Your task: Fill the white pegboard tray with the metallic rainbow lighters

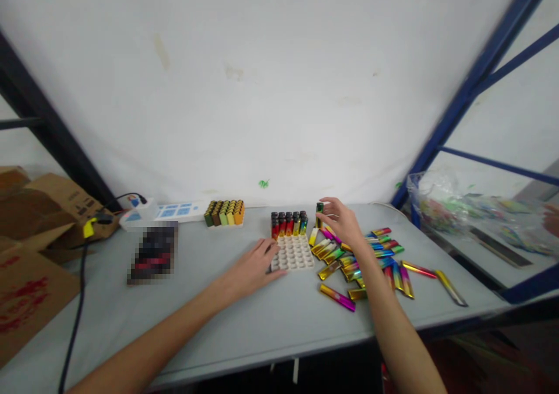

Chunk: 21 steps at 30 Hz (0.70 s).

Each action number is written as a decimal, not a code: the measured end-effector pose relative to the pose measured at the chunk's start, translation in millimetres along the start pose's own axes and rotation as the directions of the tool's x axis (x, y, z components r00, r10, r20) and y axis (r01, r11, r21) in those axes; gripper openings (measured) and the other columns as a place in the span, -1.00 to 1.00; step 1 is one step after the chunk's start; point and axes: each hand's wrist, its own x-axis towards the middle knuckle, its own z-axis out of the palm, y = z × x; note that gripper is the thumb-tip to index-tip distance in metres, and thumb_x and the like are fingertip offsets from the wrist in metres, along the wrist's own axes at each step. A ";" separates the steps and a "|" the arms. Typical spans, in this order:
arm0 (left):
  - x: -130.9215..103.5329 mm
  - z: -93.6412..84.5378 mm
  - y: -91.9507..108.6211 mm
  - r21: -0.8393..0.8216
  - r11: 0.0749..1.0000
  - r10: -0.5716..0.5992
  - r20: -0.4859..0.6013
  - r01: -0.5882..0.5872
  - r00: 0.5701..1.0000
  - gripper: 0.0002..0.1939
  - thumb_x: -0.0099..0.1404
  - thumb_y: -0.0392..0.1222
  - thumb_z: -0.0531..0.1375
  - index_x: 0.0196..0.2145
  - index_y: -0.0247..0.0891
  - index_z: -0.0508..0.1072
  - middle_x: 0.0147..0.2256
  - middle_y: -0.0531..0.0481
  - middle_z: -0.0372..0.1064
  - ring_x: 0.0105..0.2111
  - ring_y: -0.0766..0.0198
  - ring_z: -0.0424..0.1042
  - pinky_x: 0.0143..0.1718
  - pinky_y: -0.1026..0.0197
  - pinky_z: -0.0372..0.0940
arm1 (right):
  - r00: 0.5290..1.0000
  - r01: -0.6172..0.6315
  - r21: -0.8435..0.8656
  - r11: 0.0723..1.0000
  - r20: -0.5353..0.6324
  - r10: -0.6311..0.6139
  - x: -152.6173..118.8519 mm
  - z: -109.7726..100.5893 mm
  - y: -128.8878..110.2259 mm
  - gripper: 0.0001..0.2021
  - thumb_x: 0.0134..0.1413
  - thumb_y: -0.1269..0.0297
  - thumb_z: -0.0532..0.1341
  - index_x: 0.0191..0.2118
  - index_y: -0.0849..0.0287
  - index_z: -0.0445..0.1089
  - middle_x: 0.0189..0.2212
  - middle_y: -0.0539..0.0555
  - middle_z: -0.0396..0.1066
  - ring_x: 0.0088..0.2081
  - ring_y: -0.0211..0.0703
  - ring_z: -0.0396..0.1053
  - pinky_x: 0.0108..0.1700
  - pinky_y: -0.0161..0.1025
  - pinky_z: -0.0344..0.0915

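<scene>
A white tray (294, 255) with rows of round holes lies mid-table. Its far rows hold upright lighters (289, 224) with black tops and shiny red, gold and blue bodies. My left hand (257, 261) grips the tray's near left corner, fingers along the left side and thumb at the front edge. A small dark patch shows by its fingers; I cannot tell what it is. My right hand (341, 220) pinches a dark green lighter (319, 213) upright, right of the filled rows. Below that hand, many shiny multicoloured lighters (336, 297) lie in a loose pile.
Further left stands a full tray of gold-topped lighters (225, 213). A power strip (174, 210), a blurred dark item (154, 253) and open cardboard boxes (35, 301) are at the left. Blue rack posts (463, 103) and plastic bags (441, 202) border the right side.
</scene>
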 end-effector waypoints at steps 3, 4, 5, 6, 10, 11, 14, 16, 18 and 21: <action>0.4 -0.5 1.2 0.002 1.000 0.008 -0.001 -0.008 1.000 -0.52 0.41 0.12 0.22 0.12 -0.24 0.35 0.12 -0.21 0.33 0.15 -0.03 0.32 0.20 -0.08 0.30 | 0.996 0.057 0.100 0.993 0.057 -0.063 -3.5 13.0 -7.7 -0.61 0.19 0.08 0.31 0.08 0.06 0.37 -0.22 0.06 0.51 -0.23 -0.14 0.52 -0.14 -0.18 0.53; 0.6 -0.7 1.5 0.005 1.000 0.009 0.005 -0.009 1.000 -0.53 0.41 0.11 0.22 0.11 -0.24 0.35 0.10 -0.20 0.34 0.14 -0.02 0.33 0.20 -0.08 0.30 | 0.994 0.073 0.105 0.992 0.074 -0.081 -4.3 17.6 -8.5 -0.63 0.19 0.08 0.31 0.06 0.06 0.39 -0.22 0.06 0.51 -0.22 -0.14 0.52 -0.13 -0.18 0.53; 0.8 -0.9 1.7 0.010 1.000 0.009 0.012 -0.009 1.000 -0.53 0.40 0.11 0.23 0.10 -0.25 0.35 0.09 -0.20 0.35 0.13 -0.02 0.33 0.20 -0.07 0.30 | 0.991 0.087 0.106 0.991 0.088 -0.096 -4.9 22.2 -8.8 -0.65 0.20 0.07 0.30 0.04 0.06 0.40 -0.23 0.06 0.52 -0.22 -0.14 0.52 -0.13 -0.18 0.54; 1.0 -0.9 1.8 0.017 1.000 0.010 0.018 -0.010 1.000 -0.53 0.40 0.10 0.24 0.10 -0.26 0.35 0.08 -0.19 0.35 0.13 -0.02 0.33 0.20 -0.07 0.30 | 0.989 0.097 0.105 0.990 0.098 -0.108 -5.5 26.7 -9.2 -0.66 0.21 0.07 0.30 0.04 0.06 0.41 -0.23 0.06 0.52 -0.21 -0.14 0.52 -0.14 -0.18 0.54; 1.1 0.0 1.3 0.027 0.999 0.028 -0.001 -0.028 1.000 -0.52 0.42 0.12 0.21 0.11 -0.25 0.34 0.08 -0.21 0.34 0.12 -0.02 0.33 0.18 -0.07 0.31 | 0.988 0.122 0.105 0.987 0.083 -0.131 -7.4 42.4 -13.7 -0.70 0.27 0.09 0.24 0.04 0.08 0.39 -0.22 0.07 0.51 -0.19 -0.14 0.52 -0.18 -0.22 0.54; 1.1 0.4 1.1 0.023 0.999 0.033 -0.009 -0.033 0.999 -0.53 0.43 0.13 0.19 0.12 -0.24 0.35 0.08 -0.21 0.35 0.12 -0.02 0.33 0.18 -0.08 0.31 | 0.987 0.136 0.098 0.986 0.067 -0.143 -7.9 45.5 -15.6 -0.71 0.28 0.10 0.24 0.03 0.08 0.39 -0.22 0.07 0.51 -0.20 -0.15 0.52 -0.17 -0.21 0.54; 1.2 1.4 0.5 0.020 0.999 0.045 -0.028 -0.045 0.999 -0.53 0.43 0.14 0.18 0.13 -0.23 0.35 0.08 -0.20 0.36 0.12 -0.01 0.33 0.18 -0.07 0.31 | 0.978 0.206 0.019 0.978 0.038 -0.207 -10.1 53.5 -21.2 -0.74 0.27 0.13 0.25 -0.01 0.10 0.40 -0.23 0.07 0.51 -0.26 -0.16 0.51 -0.11 -0.18 0.50; 1.3 2.0 0.4 0.034 0.998 0.047 -0.027 -0.046 0.999 -0.53 0.43 0.13 0.20 0.12 -0.23 0.35 0.07 -0.19 0.36 0.11 -0.02 0.34 0.17 -0.07 0.31 | 0.967 0.248 -0.041 0.968 0.073 -0.244 -11.9 58.7 -24.0 -0.76 0.28 0.15 0.26 -0.01 0.10 0.41 -0.25 0.06 0.52 -0.29 -0.15 0.50 -0.11 -0.17 0.48; 1.4 2.7 0.3 0.053 0.998 0.044 -0.020 -0.043 0.999 -0.53 0.42 0.13 0.21 0.10 -0.25 0.36 0.06 -0.20 0.36 0.11 -0.03 0.34 0.16 -0.07 0.32 | 0.959 0.267 -0.057 0.962 0.119 -0.259 -13.8 64.5 -25.8 -0.78 0.30 0.17 0.24 -0.01 0.11 0.40 -0.27 0.06 0.53 -0.28 -0.14 0.50 -0.14 -0.19 0.47; 1.4 3.0 0.4 0.058 0.997 0.045 -0.023 -0.044 0.999 -0.55 0.43 0.14 0.18 0.09 -0.24 0.36 0.07 -0.21 0.35 0.11 -0.03 0.34 0.15 -0.07 0.32 | 0.956 0.265 -0.045 0.963 0.142 -0.256 -16.0 74.2 -27.6 -0.82 0.31 0.22 0.22 -0.02 0.12 0.40 -0.26 0.07 0.55 -0.26 -0.14 0.53 -0.15 -0.20 0.47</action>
